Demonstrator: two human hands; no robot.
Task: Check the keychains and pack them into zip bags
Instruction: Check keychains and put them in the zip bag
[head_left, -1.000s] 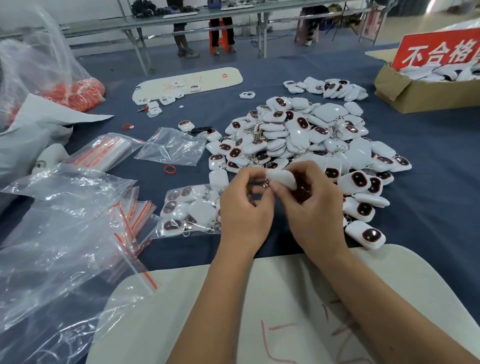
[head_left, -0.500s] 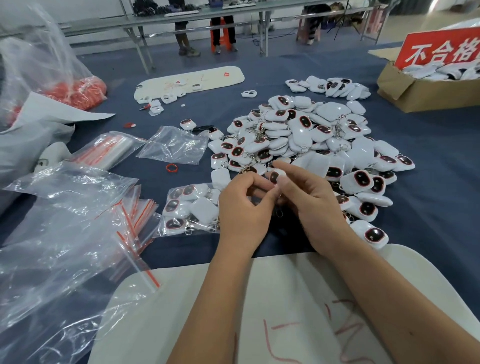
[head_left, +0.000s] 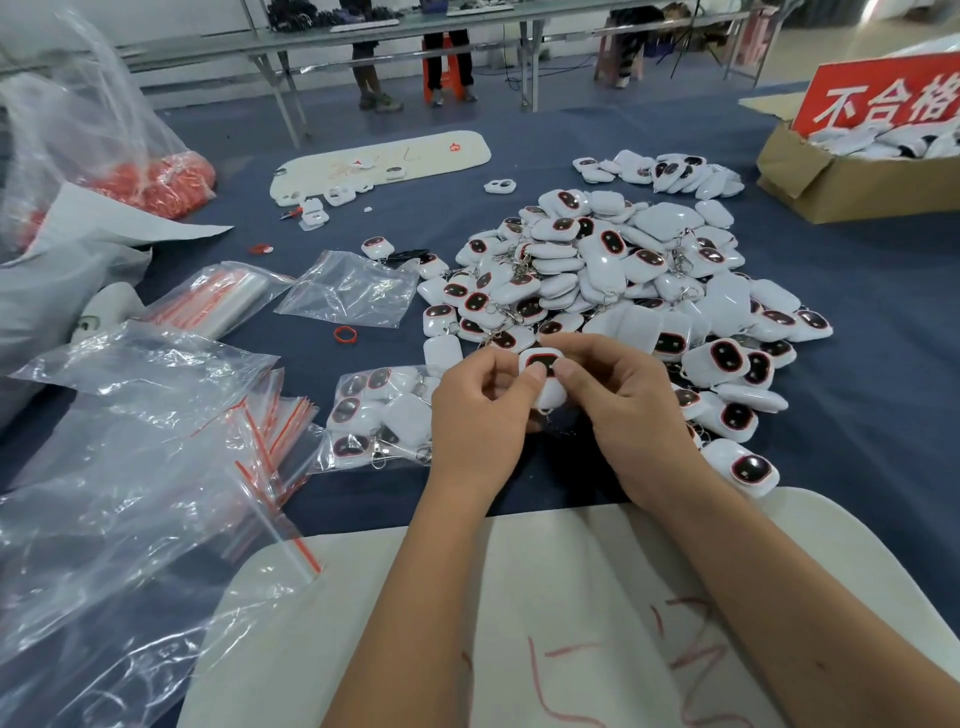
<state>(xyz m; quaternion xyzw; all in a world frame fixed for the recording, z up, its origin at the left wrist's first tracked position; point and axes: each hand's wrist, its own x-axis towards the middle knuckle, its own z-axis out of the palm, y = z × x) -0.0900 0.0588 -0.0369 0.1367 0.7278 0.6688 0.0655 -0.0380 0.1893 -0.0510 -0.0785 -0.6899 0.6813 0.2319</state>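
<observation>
Both hands hold one white keychain above the near edge of the pile.

Nearest lies a pale board (head_left: 519, 597) marked with red scribbles, under both forearms. Above it the left hand (head_left: 480, 410) and the right hand (head_left: 631, 410) each have a grip on the same keychain (head_left: 543, 371), thumbs pressed on its dark, red-rimmed face (its ring end hangs down between the palms). Just left of the left hand sits a filled zip bag (head_left: 374, 415) of keychains, and farther left a loose heap of empty zip bags (head_left: 156, 441) with red seals. Beyond the hands spreads the big pile of keychains (head_left: 613, 280) on the blue tabletop (head_left: 883, 364). Far right stands a cardboard box (head_left: 841, 182) with a red sign.
</observation>
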